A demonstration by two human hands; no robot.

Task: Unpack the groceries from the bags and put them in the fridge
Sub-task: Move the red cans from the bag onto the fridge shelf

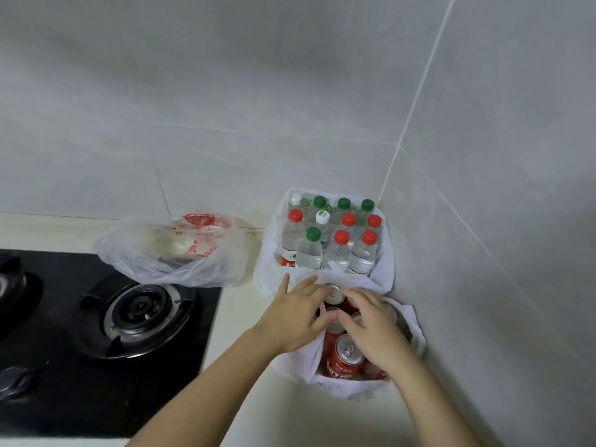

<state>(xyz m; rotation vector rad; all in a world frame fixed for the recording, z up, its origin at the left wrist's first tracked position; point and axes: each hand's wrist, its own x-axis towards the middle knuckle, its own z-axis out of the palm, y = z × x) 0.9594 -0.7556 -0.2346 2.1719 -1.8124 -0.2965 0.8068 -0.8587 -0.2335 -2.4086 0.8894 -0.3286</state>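
A single wide-angle view, worn on the head, looks forward and steeply down at arm's length onto the desk [322, 421]. It faces the corner where two tiled walls [225, 91] meet, with the gas hob [96, 317] at lower left.

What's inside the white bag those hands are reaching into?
Red drink cans, upright with silver tops showing. The left hand and right hand cover several, so the full count and anything beneath them stay hidden.
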